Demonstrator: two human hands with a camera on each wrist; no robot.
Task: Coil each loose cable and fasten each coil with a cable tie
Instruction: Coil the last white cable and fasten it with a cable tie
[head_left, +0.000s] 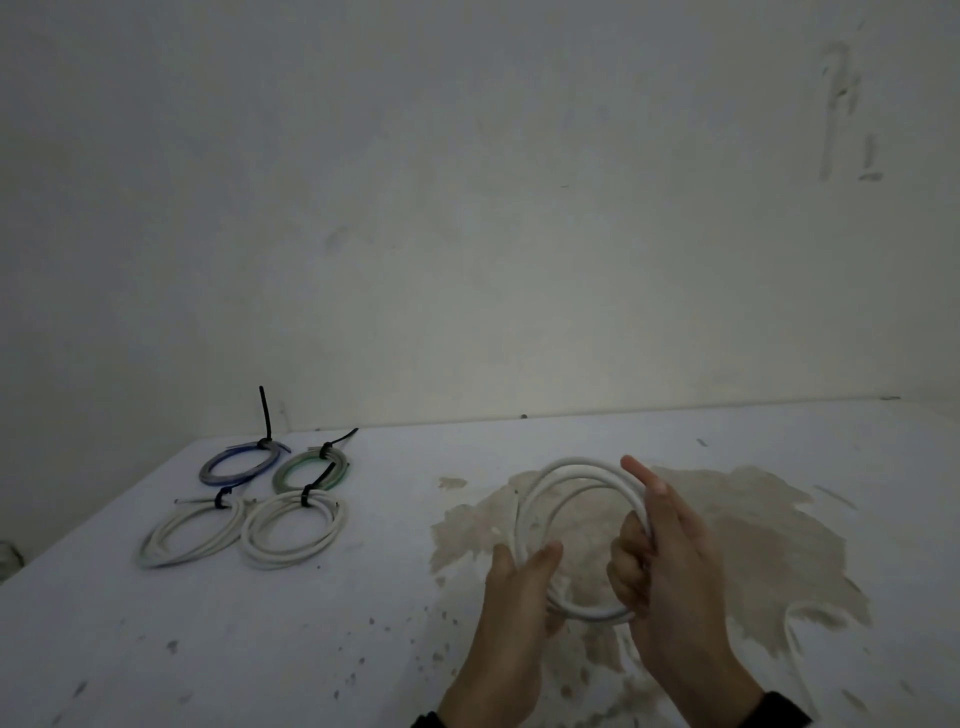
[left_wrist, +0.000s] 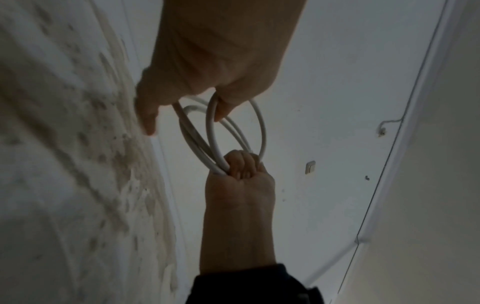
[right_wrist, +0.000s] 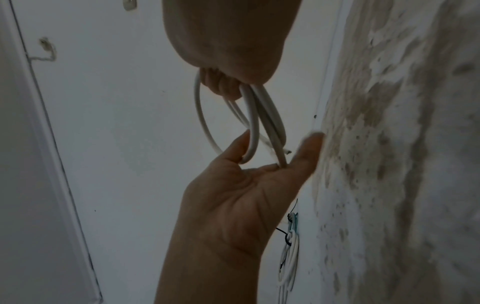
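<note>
Lower centre of the head view, the left hand (head_left: 511, 587) grips the white cable (head_left: 571, 470) coil above the counter (head_left: 311, 623); the right hand (head_left: 670, 566) guides a loop, forefinger straight. Untied turns could spring apart if either grip slackens

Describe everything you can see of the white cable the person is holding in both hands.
The white cable is round, smooth and plastic-looking, wound into roughly three loose loops held upright above the stained table. The left hand grips the bundled loops in a fist; the right hand has loops hooked over partly curled fingers, with its forefinger straight. One cut end pokes out inside the coil, and a loose tail trails off to the right. No tie fastens it yet.
</note>
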